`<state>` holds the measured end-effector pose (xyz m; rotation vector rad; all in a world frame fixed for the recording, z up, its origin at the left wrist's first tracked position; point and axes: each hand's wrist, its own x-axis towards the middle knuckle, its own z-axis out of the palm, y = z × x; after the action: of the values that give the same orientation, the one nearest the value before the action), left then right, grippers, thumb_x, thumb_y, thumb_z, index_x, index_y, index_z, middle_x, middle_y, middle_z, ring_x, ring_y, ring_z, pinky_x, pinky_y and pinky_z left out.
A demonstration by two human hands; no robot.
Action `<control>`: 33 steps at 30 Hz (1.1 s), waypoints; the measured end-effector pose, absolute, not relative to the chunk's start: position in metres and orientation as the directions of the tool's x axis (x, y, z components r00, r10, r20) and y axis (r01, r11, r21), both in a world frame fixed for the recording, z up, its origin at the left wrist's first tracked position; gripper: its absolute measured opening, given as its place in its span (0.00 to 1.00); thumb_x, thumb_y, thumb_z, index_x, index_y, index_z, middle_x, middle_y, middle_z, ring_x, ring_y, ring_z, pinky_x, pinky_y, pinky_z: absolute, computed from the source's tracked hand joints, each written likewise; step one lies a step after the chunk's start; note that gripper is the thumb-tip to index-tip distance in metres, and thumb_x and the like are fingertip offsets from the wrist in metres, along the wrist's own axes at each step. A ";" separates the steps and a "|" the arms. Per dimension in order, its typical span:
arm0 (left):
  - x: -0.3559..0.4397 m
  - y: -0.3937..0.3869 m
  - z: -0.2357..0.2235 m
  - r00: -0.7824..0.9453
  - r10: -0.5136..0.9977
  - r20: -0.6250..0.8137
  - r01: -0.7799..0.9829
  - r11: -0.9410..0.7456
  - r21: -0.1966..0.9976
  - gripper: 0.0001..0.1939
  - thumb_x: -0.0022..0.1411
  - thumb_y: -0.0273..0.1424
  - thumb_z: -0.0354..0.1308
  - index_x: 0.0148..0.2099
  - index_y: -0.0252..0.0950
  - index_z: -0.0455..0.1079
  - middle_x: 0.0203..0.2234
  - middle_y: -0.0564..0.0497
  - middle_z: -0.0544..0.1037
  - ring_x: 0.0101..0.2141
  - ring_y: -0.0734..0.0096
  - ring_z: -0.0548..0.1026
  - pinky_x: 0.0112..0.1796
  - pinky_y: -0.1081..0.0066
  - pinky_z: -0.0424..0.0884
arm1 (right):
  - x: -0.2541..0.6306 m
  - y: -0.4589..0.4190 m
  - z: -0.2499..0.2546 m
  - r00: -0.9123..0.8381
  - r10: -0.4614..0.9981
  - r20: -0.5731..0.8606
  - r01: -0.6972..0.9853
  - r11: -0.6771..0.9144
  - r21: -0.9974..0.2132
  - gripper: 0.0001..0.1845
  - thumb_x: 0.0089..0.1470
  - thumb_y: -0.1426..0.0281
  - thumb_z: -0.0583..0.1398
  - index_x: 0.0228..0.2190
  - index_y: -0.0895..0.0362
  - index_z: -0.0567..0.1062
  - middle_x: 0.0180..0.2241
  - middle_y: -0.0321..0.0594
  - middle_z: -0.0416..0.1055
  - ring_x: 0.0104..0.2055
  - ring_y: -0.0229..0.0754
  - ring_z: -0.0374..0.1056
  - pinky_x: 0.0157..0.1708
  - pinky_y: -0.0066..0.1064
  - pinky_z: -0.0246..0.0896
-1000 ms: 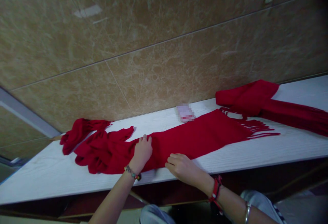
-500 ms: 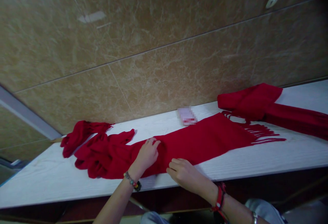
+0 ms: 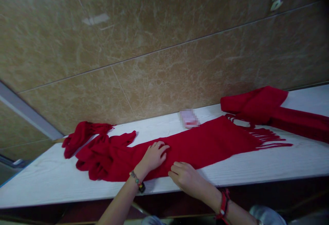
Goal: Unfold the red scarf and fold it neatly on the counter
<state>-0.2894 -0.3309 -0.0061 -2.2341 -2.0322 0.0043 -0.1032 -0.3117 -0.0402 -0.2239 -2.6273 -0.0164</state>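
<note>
A red fringed scarf lies along the white tabletop, flat on its right part and bunched into folds at its left. My left hand rests palm down on the flat cloth, fingers spread a little, a ring on one finger. At the scarf's near edge my right hand is closed, its curled fingers pinching the cloth there; the fingertips are partly hidden. The fringe spreads out at the scarf's right end.
A second red scarf lies folded at the back right. More red fringed cloth sits at the left. A small blurred-out packet lies near the tiled wall, which borders the white tabletop.
My left hand has slid to the right across the scarf, and its fingers have spread. The right hand stays at the near edge. The whole view has shifted slightly.
</note>
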 end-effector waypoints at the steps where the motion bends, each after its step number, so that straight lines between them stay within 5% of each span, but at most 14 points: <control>1: -0.291 -0.330 -0.007 0.013 0.997 0.071 0.995 -0.006 -0.100 0.18 0.61 0.33 0.45 0.54 0.44 0.59 0.50 0.48 0.64 0.48 0.63 0.64 0.46 0.62 0.63 | -0.103 -0.312 -0.040 -0.862 0.157 0.483 0.161 0.986 -0.032 0.06 0.53 0.77 0.55 0.26 0.59 0.68 0.25 0.36 0.65 0.30 0.38 0.57 0.27 0.30 0.49; 5: -0.298 -0.328 -0.010 -0.404 0.902 0.152 0.886 0.427 -0.179 0.23 0.63 0.39 0.42 0.56 0.35 0.58 0.52 0.37 0.63 0.51 0.48 0.61 0.45 0.50 0.61 | -0.102 -0.312 -0.036 -0.867 0.165 0.470 0.167 0.985 -0.038 0.05 0.53 0.77 0.55 0.26 0.58 0.68 0.26 0.36 0.65 0.30 0.38 0.57 0.27 0.30 0.49; 11: -0.295 -0.344 -0.019 0.071 0.996 -0.048 0.997 -0.073 -0.036 0.24 0.64 0.42 0.36 0.62 0.49 0.44 0.61 0.53 0.45 0.60 0.61 0.45 0.54 0.55 0.50 | -0.103 -0.313 -0.033 -0.877 0.161 0.454 0.166 0.986 -0.029 0.06 0.54 0.77 0.54 0.26 0.59 0.68 0.26 0.36 0.65 0.30 0.38 0.58 0.29 0.29 0.50; 16: -0.299 -0.341 -0.012 -0.283 0.959 -0.032 0.956 0.279 -0.089 0.26 0.64 0.41 0.37 0.62 0.40 0.47 0.61 0.45 0.48 0.59 0.49 0.46 0.52 0.46 0.49 | -0.102 -0.312 -0.034 -0.876 0.157 0.456 0.156 0.987 -0.041 0.08 0.55 0.77 0.53 0.26 0.59 0.68 0.26 0.37 0.65 0.30 0.38 0.57 0.28 0.29 0.48; 21: -0.291 -0.316 -0.010 0.157 0.981 -0.116 0.988 -0.156 0.016 0.23 0.65 0.41 0.35 0.62 0.49 0.44 0.61 0.56 0.45 0.60 0.60 0.42 0.55 0.54 0.48 | -0.102 -0.311 -0.036 -0.871 0.169 0.462 0.172 0.984 -0.037 0.08 0.55 0.78 0.53 0.25 0.58 0.68 0.26 0.37 0.65 0.30 0.38 0.57 0.27 0.29 0.48; 27: -0.319 -0.310 -0.026 -0.318 0.945 -0.080 0.947 0.311 -0.085 0.27 0.64 0.44 0.33 0.62 0.42 0.45 0.61 0.46 0.46 0.58 0.50 0.47 0.51 0.46 0.50 | -0.102 -0.312 -0.035 -0.870 0.173 0.462 0.182 0.983 -0.026 0.06 0.53 0.77 0.54 0.26 0.58 0.68 0.26 0.36 0.66 0.30 0.39 0.58 0.27 0.30 0.49; 33: -0.320 -0.317 -0.025 -0.172 0.985 -0.006 0.982 0.171 -0.082 0.26 0.64 0.42 0.36 0.62 0.39 0.47 0.61 0.43 0.48 0.59 0.53 0.44 0.54 0.52 0.47 | -0.101 -0.311 -0.030 -0.843 0.277 0.461 0.281 0.958 -0.063 0.04 0.53 0.75 0.55 0.30 0.57 0.70 0.29 0.37 0.68 0.33 0.40 0.61 0.34 0.33 0.53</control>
<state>-0.3199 -0.3170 -0.0246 -1.9900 -2.3661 0.1038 -0.1006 -0.3112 -0.0305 -0.3977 -2.6274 -0.0101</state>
